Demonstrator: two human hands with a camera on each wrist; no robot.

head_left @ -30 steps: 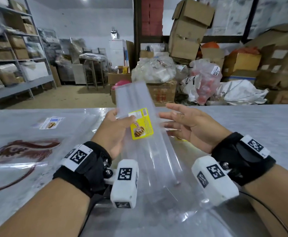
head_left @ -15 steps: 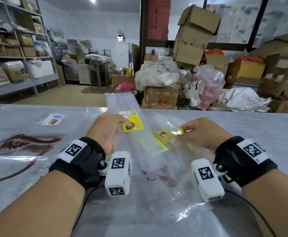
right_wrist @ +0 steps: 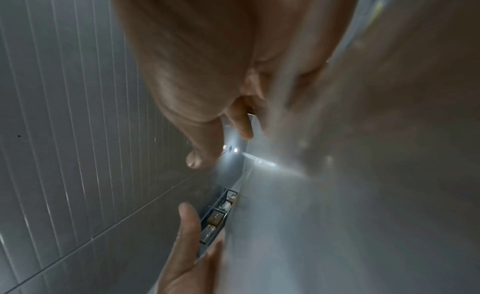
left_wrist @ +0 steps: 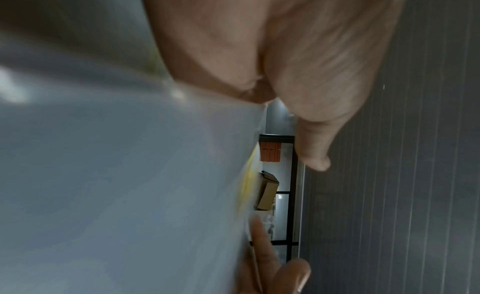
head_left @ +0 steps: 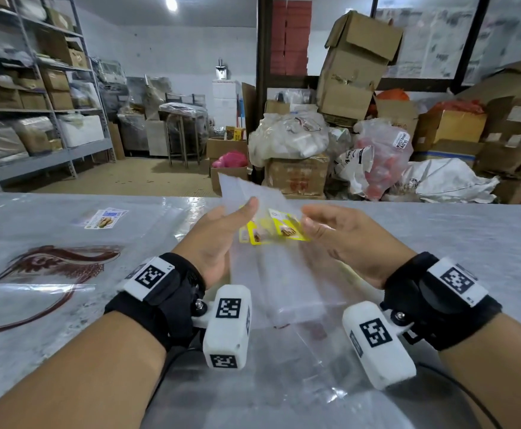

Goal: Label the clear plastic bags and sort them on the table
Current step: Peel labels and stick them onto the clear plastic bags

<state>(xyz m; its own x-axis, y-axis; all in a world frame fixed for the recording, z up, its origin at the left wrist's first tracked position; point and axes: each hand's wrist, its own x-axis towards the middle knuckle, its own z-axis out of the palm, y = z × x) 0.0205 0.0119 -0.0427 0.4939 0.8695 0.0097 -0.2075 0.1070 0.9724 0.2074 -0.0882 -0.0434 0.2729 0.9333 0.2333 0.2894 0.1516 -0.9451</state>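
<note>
Plastic sheeting covered the table [head_left: 438, 243], glossy under both forearms. Nearest, loose bags [head_left: 290, 286] lay between the wrists, rising from the table into the hands. I judged them feather-light, limp and slick, best pinched at an edge or near the stiffer labels [head_left: 273, 232]. Left hand [head_left: 219, 239] held the bags' left side, thumb straight on top, fingers hidden behind the film. Right hand [head_left: 346, 243] touched the right edge by the yellow labels, fingers loosely extended; whether it pinched, I could not tell. Farther left lay a labelled bag [head_left: 106, 218]. Beyond stood boxes [head_left: 355, 66] and shelves [head_left: 36, 119].
</note>
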